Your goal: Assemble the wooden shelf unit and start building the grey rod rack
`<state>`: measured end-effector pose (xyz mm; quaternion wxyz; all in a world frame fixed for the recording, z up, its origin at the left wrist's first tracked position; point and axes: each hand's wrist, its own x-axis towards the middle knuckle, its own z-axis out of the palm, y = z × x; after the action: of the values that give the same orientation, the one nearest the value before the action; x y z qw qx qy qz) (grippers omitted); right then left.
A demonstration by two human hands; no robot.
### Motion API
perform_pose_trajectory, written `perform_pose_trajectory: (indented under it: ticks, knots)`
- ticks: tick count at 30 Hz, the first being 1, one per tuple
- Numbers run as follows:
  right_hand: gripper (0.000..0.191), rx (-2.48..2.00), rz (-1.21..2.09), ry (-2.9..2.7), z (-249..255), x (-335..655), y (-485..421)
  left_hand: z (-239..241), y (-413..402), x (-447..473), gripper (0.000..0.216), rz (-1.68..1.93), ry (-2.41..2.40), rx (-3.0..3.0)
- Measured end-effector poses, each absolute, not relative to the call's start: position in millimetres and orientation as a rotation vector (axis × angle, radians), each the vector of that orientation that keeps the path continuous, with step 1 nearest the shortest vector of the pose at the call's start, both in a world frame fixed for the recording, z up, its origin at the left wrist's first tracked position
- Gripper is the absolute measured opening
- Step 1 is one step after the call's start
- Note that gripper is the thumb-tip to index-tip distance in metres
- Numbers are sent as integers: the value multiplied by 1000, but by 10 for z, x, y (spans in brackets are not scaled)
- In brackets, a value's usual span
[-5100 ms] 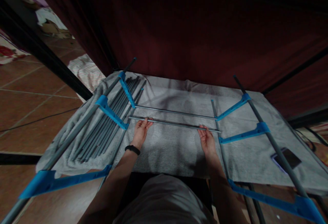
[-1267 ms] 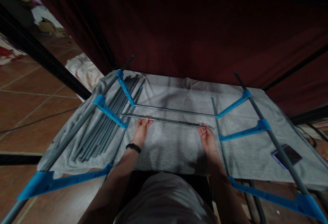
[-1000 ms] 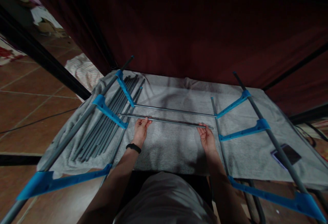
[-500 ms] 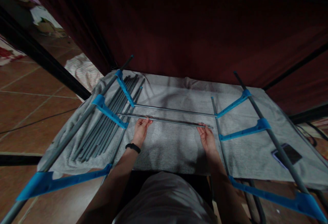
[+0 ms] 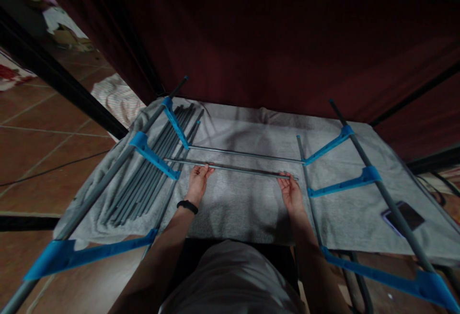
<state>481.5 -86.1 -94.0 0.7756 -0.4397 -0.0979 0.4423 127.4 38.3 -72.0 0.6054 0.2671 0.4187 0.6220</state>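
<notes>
I hold a thin grey metal rod (image 5: 244, 170) crosswise over a grey towel (image 5: 247, 208). My left hand (image 5: 199, 182), with a black band at the wrist, grips it near its left end. My right hand (image 5: 290, 193) grips it near its right end. The rod's left tip sits by a blue plastic bracket (image 5: 153, 155) of the left side frame. Its right tip stops just short of the right frame's inner grey bar (image 5: 304, 175). A second rod (image 5: 247, 154) lies parallel just beyond, joined between the blue brackets on both sides.
A bundle of loose grey rods (image 5: 151, 173) lies on the towel at the left. Blue brackets (image 5: 341, 187) and a grey tube (image 5: 381, 189) form the right frame. A phone (image 5: 404, 217) lies at the towel's right edge. A dark red curtain (image 5: 287, 41) hangs behind.
The rod has shifted left since five seconds ago; its left end now reaches the left bracket and its right end has pulled back from the right bar. Hardly any movement in the last second.
</notes>
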Motion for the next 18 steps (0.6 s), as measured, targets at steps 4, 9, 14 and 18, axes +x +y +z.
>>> perform_pose_trajectory:
  ticks: [4,9,14,18]
  knots:
    - [3,-979,944,-237,-957,4817,-862,-719,382,1280,46,1450,972,617]
    - [5,-1018,904,-333,-996,4820,-862,-703,379,1283,47,1437,964,612]
    - [8,-1034,905,-365,-996,4817,-875,-695,383,1268,41,1412,952,621]
    - [8,-1056,902,-373,-985,4809,-880,-705,390,1257,40,1397,940,634]
